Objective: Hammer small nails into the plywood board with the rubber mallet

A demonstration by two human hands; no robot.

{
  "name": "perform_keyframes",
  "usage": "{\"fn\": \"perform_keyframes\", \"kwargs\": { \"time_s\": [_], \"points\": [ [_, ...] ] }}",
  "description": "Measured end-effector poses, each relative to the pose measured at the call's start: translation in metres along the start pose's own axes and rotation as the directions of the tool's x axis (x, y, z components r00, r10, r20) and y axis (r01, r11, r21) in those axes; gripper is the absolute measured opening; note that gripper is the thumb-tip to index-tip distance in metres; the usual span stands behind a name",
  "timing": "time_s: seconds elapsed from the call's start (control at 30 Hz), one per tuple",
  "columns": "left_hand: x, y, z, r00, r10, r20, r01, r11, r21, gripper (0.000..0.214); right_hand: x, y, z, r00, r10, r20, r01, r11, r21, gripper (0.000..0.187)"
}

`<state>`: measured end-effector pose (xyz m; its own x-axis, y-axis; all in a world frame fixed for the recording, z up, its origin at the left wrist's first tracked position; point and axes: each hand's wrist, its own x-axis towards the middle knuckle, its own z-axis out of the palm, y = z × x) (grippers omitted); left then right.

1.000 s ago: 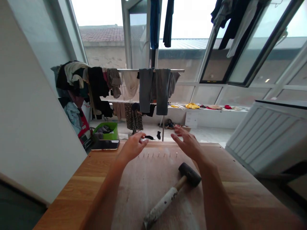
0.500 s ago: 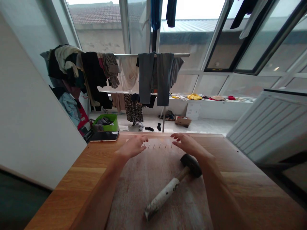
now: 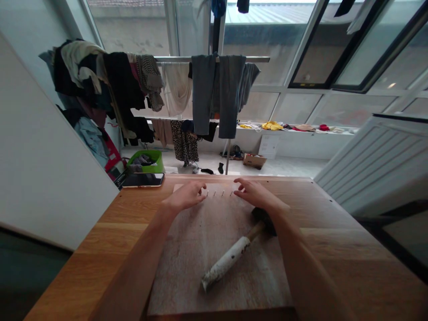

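Observation:
A row of several thin nails (image 3: 223, 193) stands upright near the far end of a worn wooden board (image 3: 214, 285). My left hand (image 3: 187, 196) is at the row's left end, fingers apart and curved, holding nothing I can see. Over the right end, my right hand (image 3: 256, 195) is also open, its thumb and fingertips close to a nail; whether they touch it I cannot tell. It hides the nails behind it. A hammer (image 3: 230, 256) with a dark head and a white-wrapped handle lies diagonally on the board, its head partly hidden by my right forearm.
The board lies on a wooden table (image 3: 110, 240). A phone (image 3: 143, 179) rests at the table's far left edge. Beyond are a drying rack with trousers (image 3: 230, 96), a green basket (image 3: 157, 162) and a cardboard box (image 3: 254, 160). A white panel (image 3: 371, 147) stands at right.
My view has tilted downward. Both hands have moved slightly inward along the nail row, the right one more, and it now covers nails that showed before. The hammer stays on the board.

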<state>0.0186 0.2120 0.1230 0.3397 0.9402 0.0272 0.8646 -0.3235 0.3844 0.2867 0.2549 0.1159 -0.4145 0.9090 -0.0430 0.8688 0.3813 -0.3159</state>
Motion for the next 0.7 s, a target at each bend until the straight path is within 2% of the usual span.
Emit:
{"fn": "perform_keyframes", "kwargs": {
  "time_s": [0.13, 0.37, 0.53, 0.7],
  "points": [
    [0.0023, -0.0033, 0.0029, 1.0, 0.002, -0.003, -0.002, 1.0, -0.021, 0.024, 0.0025, -0.0013, 0.0047, 1.0, 0.007, 0.004, -0.007, 0.999, -0.041, 0.038],
    [0.0036, -0.006, 0.0034, 0.996, 0.011, -0.084, -0.02, 0.995, -0.097, 0.027, 0.0032, -0.0028, 0.0072, 1.0, 0.007, -0.003, -0.007, 0.997, -0.075, 0.026],
    [0.0048, -0.0069, 0.0052, 0.993, 0.044, -0.111, -0.06, 0.987, -0.151, 0.02, 0.0027, -0.0011, 0.0082, 1.0, 0.0, -0.013, -0.001, 0.998, -0.07, 0.031],
    [0.0082, -0.0036, 0.0098, 0.984, 0.075, -0.161, -0.097, 0.986, -0.132, 0.023, 0.0042, -0.0013, 0.0055, 0.999, 0.004, -0.045, -0.007, 0.998, -0.06, 0.036]
  ]
}}
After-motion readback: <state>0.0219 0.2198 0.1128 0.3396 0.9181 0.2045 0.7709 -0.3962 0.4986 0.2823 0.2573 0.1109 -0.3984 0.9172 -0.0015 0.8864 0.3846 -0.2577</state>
